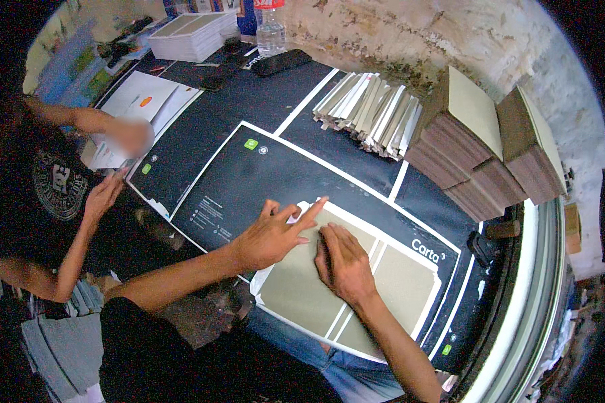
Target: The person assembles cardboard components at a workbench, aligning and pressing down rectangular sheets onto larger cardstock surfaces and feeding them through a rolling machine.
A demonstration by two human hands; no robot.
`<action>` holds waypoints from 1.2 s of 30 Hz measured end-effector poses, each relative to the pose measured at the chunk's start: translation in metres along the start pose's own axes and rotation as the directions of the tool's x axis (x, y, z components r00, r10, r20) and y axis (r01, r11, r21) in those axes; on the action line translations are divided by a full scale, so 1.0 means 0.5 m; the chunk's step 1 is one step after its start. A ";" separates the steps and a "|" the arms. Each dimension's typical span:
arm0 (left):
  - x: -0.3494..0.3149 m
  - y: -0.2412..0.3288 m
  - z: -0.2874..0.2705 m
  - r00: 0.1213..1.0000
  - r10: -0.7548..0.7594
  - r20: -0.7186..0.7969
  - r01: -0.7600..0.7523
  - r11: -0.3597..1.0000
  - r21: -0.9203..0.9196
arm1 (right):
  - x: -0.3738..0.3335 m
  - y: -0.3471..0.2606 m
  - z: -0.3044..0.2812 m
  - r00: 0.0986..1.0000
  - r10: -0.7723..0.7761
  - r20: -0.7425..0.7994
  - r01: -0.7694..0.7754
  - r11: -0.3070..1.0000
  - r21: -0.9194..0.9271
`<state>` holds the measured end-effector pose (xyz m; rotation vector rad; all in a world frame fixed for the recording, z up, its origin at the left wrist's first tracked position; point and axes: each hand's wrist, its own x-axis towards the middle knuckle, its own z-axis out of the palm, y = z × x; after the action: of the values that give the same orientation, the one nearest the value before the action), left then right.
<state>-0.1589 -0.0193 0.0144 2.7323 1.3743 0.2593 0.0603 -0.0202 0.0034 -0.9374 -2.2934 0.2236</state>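
Two grey-beige board panels with a narrow spine strip between them lie on a white-edged sheet, forming a cover blank [302, 295] in front of me. Its white edge shows around the boards, with cut corners. My left hand [269, 235] is at the blank's upper left corner, fingers spread, index finger stretched along the far edge. Over the left panel, near the spine, my right hand [346, 265] rests with its fingers bent and close together. What lies under those fingers, if anything, is hidden.
Stacked grey boards [457, 134] stand at the right by the wall, beside a bundle of paper strips [370, 111]. A water bottle [271, 33], a black case [282, 62] and a sheet stack [191, 37] are at the back. At left, a co-worker's hand [124, 138] touches white sheets [138, 97].
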 end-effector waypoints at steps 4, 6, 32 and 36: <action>0.014 -0.003 -0.007 0.992 0.009 -0.125 -0.008 1.000 0.009 | -0.011 0.004 0.001 1.000 -0.017 -0.026 0.017 1.000 -0.020; 0.009 -0.001 0.009 0.997 0.004 -0.075 -0.001 0.999 0.047 | -0.009 0.004 0.001 1.000 -0.016 -0.021 0.015 1.000 -0.018; 0.015 0.150 0.017 0.975 -0.220 0.015 0.216 0.946 -0.243 | -0.077 -0.052 -0.143 0.970 0.198 0.142 -0.210 0.974 0.078; 0.067 0.301 0.058 0.974 -0.199 -0.106 0.159 0.939 -0.304 | -0.172 0.041 -0.265 0.802 0.538 -0.260 -0.550 0.834 0.030</action>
<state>-0.0151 -0.0819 0.0110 2.3691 1.4704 0.5935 0.2006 -0.0743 0.0558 -1.5476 -1.7483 0.2700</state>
